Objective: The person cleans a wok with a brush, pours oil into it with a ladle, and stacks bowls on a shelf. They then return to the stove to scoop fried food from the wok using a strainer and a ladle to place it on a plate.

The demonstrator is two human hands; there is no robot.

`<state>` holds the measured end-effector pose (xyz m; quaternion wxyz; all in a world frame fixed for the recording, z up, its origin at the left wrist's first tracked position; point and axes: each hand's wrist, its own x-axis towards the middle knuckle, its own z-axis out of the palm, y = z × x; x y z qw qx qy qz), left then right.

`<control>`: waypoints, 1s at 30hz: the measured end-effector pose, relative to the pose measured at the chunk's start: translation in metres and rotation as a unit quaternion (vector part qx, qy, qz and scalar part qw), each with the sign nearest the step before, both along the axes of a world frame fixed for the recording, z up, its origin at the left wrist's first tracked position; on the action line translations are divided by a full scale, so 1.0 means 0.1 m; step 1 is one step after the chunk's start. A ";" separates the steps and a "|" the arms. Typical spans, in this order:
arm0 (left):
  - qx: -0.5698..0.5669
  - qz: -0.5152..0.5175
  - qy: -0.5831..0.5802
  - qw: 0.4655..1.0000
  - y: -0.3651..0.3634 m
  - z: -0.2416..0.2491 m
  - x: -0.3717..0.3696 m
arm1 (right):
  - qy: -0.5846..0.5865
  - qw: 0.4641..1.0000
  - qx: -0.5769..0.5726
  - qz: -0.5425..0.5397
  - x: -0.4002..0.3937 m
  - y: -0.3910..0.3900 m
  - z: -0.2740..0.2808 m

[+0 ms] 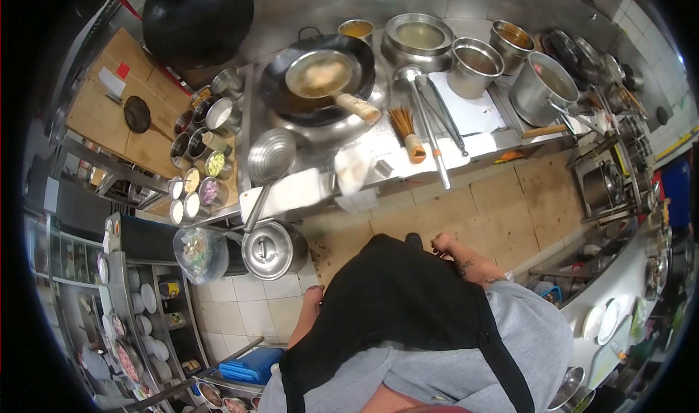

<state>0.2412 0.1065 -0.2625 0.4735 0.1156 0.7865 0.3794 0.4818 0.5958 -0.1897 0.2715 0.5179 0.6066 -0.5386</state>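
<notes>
My right hand (442,243) hangs beside the black apron (393,296), above the floor. Its fingers are loosely bent and slightly apart, with nothing seen in them. On the other side, my left hand (314,294) is low by the apron, close to a lidded metal pot (268,251); its fingers are mostly hidden. Neither hand touches the stove. In front stands a black wok (273,71) holding a round strainer (320,58) with pale food in it, its wrapped handle (357,108) pointing toward me. A perforated ladle (271,155) lies on the counter at the left.
A bamboo brush (409,133) and a long-handled ladle (429,125) lie right of the wok. Metal pots (476,67) with liquids line the back right. Ingredient containers (211,191) crowd the left. A clear bag (200,254) stands beside the lidded pot; shelves (156,318) are behind it.
</notes>
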 end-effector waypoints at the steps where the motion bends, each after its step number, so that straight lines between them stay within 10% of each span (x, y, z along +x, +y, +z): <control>1: 0.012 -0.012 0.010 1.000 -0.02 -0.02 0.00 | -0.001 1.000 0.000 -0.001 0.02 0.00 0.03; 13: -0.055 -0.042 0.056 0.996 0.11 -0.07 -0.12 | -0.018 1.000 0.007 -0.007 0.16 -0.11 0.04; 18: -0.103 0.184 -0.139 0.968 1.02 0.91 -0.33 | -0.004 0.999 0.003 -0.033 0.21 -0.09 -0.02; 24: 0.137 -0.142 -0.085 0.977 2.88 2.65 -1.15 | -0.017 0.999 0.002 -0.028 0.41 -0.13 -0.07; 30: 0.354 0.179 -0.330 0.857 4.24 3.71 -1.17 | -0.018 0.995 0.010 -0.100 0.59 -0.10 0.00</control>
